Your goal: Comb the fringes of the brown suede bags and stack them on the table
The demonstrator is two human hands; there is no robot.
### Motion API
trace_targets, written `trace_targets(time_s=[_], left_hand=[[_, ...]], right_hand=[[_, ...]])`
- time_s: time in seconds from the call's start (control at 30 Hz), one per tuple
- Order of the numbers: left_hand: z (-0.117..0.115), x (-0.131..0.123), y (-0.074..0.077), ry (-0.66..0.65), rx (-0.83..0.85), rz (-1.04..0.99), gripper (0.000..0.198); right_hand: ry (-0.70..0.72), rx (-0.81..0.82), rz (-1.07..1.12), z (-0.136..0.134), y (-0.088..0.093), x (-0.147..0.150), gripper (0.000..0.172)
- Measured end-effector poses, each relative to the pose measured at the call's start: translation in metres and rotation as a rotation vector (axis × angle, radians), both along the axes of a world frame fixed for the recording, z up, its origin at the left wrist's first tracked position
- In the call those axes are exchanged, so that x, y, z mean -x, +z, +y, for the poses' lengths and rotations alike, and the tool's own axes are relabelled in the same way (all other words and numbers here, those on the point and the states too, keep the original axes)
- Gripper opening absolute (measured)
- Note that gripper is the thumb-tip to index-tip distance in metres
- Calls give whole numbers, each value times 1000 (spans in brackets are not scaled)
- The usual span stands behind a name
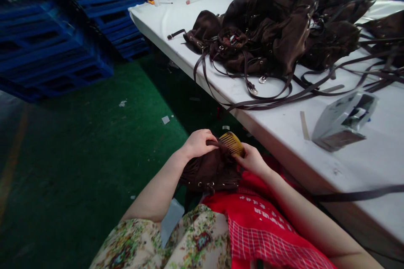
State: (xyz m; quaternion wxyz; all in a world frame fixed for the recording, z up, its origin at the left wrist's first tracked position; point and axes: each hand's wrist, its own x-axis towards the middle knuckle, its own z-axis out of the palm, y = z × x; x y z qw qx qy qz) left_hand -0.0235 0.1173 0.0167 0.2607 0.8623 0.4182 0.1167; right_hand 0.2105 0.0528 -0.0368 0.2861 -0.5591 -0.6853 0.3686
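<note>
A dark brown bag (pixel 211 170) with metal eyelets lies on my lap, over the red apron (pixel 259 210). My left hand (pixel 199 143) is closed on a brown part of the bag, a strap or edge, lifted at its top. In my right hand (pixel 251 159) is a yellow comb (pixel 232 143), gripped by its back between thumb and fingers. The comb's teeth point left, against the brown material by my left hand. Whether the teeth pass through fringe there is too small to tell.
On the white table (pixel 271 124) to my right lies a heap of brown bags (pixel 274 29) with straps trailing over the edge. A clear plastic-wrapped box (pixel 344 122) stands nearer. Blue pallets (pixel 53 46) are stacked at the left. Scraps (pixel 166 120) lie on the green floor.
</note>
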Motion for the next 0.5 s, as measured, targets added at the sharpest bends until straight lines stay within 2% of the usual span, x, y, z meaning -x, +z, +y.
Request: trace_targets(time_s=[0.1,0.27,0.43,0.5], left_hand=[[2,-2,-3,5,-7,2,19],[3,-6,-10,15,-21,14,20],[3,-6,-16,11,-34,7,20],[2,-5,-18,22,-30,-3,17]], right_hand=[[14,-21,33,-1,-9,-1,21],[-16,96,41,-5,-22,6,36],[-62,-11,-35,-14,-33,22,25],[-39,30,12,-16,-38,27,23]])
